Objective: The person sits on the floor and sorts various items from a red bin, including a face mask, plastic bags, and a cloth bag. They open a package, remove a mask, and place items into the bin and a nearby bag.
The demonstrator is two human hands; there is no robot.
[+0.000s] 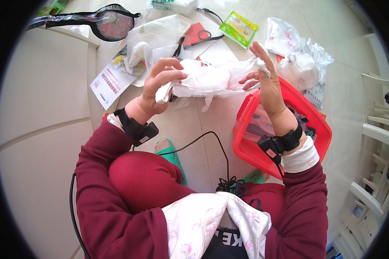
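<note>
A white plastic bag is stretched sideways between my two hands above the tiled floor. My left hand has its fingers curled round the bag's left end, whose folded edge shows by the palm. At the other end, my right hand is raised, with part of the bag against its thumb side and fingers; some fingers point up. Below my right forearm stands a red plastic bin with bags and cloth-like items inside.
A racket in a black mesh-front cover, a printed leaflet, a green and yellow packet and clear plastic bags lie beyond my hands. A black cable crosses the floor by my green slippers. Cabinet fronts stand left.
</note>
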